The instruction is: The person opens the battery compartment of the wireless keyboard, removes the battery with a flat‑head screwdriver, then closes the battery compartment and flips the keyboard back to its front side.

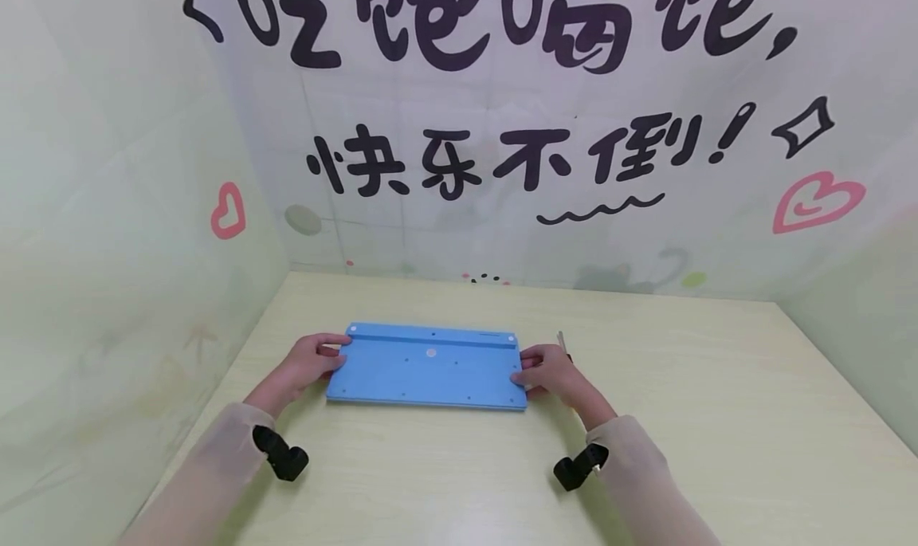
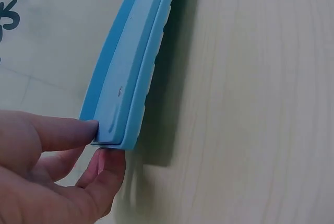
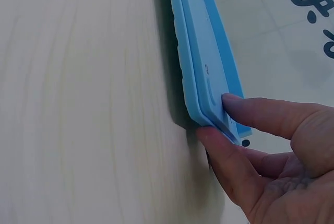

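Observation:
A light blue keyboard [image 1: 430, 382] is held over the table with its flat underside up. Small screw holes, a pale round spot in the middle and a raised strip along the far edge show on it. My left hand [image 1: 307, 361] pinches its left end, and in the left wrist view the thumb [image 2: 68, 132] lies on the underside with fingers beneath. At the opposite end my right hand [image 1: 551, 371] grips it likewise, its thumb [image 3: 266, 113] on the back. Key edges [image 3: 180, 51] peek out along the downward side; the key faces are hidden.
The pale wooden table [image 1: 430, 474] stretches out under the keyboard. Behind the right hand a thin grey stick-like thing [image 1: 562, 340] pokes up, mostly hidden. A printed cloth [image 1: 459, 235] hangs behind the table, with more cloth at both sides.

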